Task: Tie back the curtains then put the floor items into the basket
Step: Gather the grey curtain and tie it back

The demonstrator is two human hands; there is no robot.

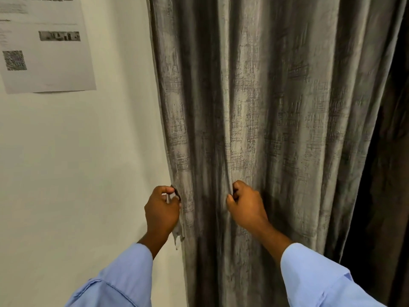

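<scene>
A grey textured curtain (265, 107) hangs in long folds and fills the middle and right of the view. My left hand (162, 210) grips the curtain's left edge, close to the wall. A short strip of the same fabric (178, 237) dangles below that hand. My right hand (246, 206) is closed on a vertical fold near the curtain's middle, about a hand's width to the right. Both arms wear light blue sleeves. No basket or floor items are in view.
A pale wall (77, 173) lies to the left of the curtain. A printed paper sheet (44, 45) with a square code is stuck on it at the upper left. A darker curtain panel (389, 173) hangs at the far right.
</scene>
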